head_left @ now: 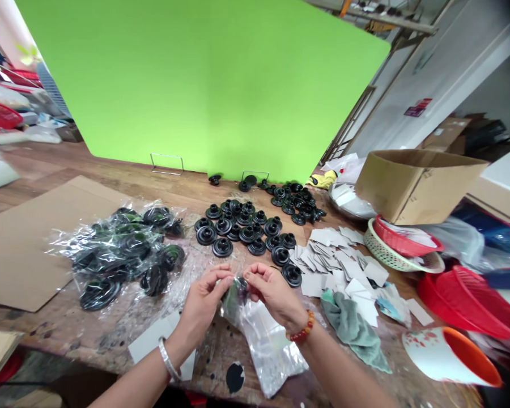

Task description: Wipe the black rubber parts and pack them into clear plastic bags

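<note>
My left hand [204, 300] and my right hand [272, 293] meet over the wooden table [68, 170], both pinched on the top of a clear plastic bag [266, 345] that hangs toward me. A black round part [240, 285] sits inside the bag's mouth between my fingers. Just beyond my hands, several bare black round parts [242, 229] stand in rows. To the left lies a heap of bagged black parts [123, 252]. A scatter of small white cards [344, 263] lies to the right of my hands.
A green screen [195, 85] stands at the table's back. A cardboard sheet [29, 238] lies at left. At right are a cardboard box [416, 184], red and beige baskets [402, 246], a grey-green cloth [355, 326] and a white cup with orange inside [450, 357].
</note>
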Tool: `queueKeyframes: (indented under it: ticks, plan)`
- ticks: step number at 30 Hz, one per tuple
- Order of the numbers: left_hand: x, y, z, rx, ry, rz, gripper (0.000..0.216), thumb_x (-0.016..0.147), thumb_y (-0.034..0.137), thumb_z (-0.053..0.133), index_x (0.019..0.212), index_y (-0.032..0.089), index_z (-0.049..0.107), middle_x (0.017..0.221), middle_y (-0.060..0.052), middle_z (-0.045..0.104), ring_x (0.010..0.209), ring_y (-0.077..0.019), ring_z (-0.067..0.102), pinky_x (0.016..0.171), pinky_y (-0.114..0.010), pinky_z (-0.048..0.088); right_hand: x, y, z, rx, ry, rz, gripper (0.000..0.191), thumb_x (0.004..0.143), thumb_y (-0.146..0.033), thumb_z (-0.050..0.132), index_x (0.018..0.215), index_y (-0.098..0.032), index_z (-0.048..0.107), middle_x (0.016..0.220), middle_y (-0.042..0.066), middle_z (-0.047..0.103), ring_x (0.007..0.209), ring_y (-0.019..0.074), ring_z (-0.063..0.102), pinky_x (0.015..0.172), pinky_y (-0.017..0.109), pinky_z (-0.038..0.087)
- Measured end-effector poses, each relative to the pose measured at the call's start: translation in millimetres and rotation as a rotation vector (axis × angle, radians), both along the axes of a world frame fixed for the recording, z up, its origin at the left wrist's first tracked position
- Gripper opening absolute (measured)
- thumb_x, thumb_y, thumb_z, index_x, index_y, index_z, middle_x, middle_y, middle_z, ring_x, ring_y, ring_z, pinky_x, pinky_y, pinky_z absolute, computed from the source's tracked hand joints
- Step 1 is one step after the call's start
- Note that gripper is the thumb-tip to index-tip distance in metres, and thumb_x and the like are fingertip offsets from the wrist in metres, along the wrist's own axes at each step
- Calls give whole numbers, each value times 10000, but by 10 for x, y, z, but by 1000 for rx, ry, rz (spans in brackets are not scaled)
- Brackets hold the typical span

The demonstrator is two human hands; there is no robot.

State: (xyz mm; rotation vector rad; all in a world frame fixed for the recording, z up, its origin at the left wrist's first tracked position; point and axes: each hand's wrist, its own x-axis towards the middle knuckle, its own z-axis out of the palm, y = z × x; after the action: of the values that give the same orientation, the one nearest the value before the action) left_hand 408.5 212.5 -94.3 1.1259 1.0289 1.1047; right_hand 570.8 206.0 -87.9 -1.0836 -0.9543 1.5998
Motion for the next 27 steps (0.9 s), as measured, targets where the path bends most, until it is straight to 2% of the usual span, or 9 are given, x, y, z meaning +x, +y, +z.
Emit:
queueKeyframes:
  ticks: [3, 5, 8, 12, 16, 20, 23, 25, 27]
  plan:
    - [15, -2, -3, -124, -107, 15, 210, 755, 386, 683, 827, 190, 659, 809, -7, 666, 692, -141, 579, 647, -233, 444, 6, -25, 49, 78, -54, 96, 248, 718, -288, 723, 898, -148, 628, 763, 4, 607, 641, 99, 539, 597, 227, 454]
    - [30, 3, 8, -140, -142, 11, 232, 764, 403, 675, 833, 186, 633, 747, 12, 637, 643, -126, 551, 616, -220, 431, -13, -40, 65, 153, -188, 73, 185, 754, -252, 672, 907, -156, 633, 789, 11, 613, 689, 124, 562, 637, 259, 478]
    - [32, 28, 58, -97, -141, 44, 229, 769, 404, 668, 818, 184, 626, 752, 18, 628, 661, -125, 544, 628, -214, 433, -58, -82, 88, 311, -439, -16, 109, 826, -199, 568, 912, -174, 630, 824, 25, 640, 733, 151, 587, 673, 283, 476]
    - [-4, 53, 171, 30, -35, 108, 176, 769, 360, 673, 799, 186, 660, 788, 6, 647, 729, -140, 557, 674, -217, 437, -106, -172, 139, 611, -731, -123, 177, 889, -143, 476, 974, -213, 615, 918, 39, 640, 854, 177, 583, 781, 311, 446]
    - [0, 49, 257, 106, -12, 93, 161, 791, 343, 654, 796, 183, 672, 792, -4, 650, 754, -145, 564, 713, -223, 445, -137, -208, 147, 781, -797, -261, 194, 921, -146, 402, 971, -211, 578, 931, 65, 592, 879, 193, 552, 805, 330, 436]
    - [30, 53, 247, 61, -110, 59, 191, 757, 323, 695, 890, 194, 652, 838, -11, 674, 780, -153, 601, 739, -247, 472, -167, -182, 136, 704, -743, -328, 146, 914, -171, 426, 897, -209, 566, 877, 48, 585, 815, 181, 545, 760, 309, 433]
    - [17, 52, 206, -45, -235, 56, 443, 720, 309, 735, 1128, 249, 572, 904, -10, 698, 771, -159, 632, 713, -268, 497, -180, -164, 147, 568, -646, -296, 116, 900, -207, 474, 859, -205, 583, 844, 28, 594, 775, 165, 542, 706, 275, 427]
    - [3, 33, 183, -73, -210, 45, 397, 737, 326, 720, 1102, 220, 606, 902, -22, 705, 763, -157, 634, 697, -252, 494, -181, -150, 152, 459, -537, -250, 108, 887, -238, 506, 837, -195, 592, 813, 20, 600, 746, 157, 541, 672, 260, 426]
    - [7, -3, 170, -76, -166, 36, 257, 763, 345, 696, 952, 174, 665, 856, -28, 704, 742, -150, 624, 672, -226, 483, -183, -133, 146, 360, -436, -216, 117, 865, -268, 545, 806, -180, 595, 768, 12, 595, 707, 149, 530, 641, 251, 425]
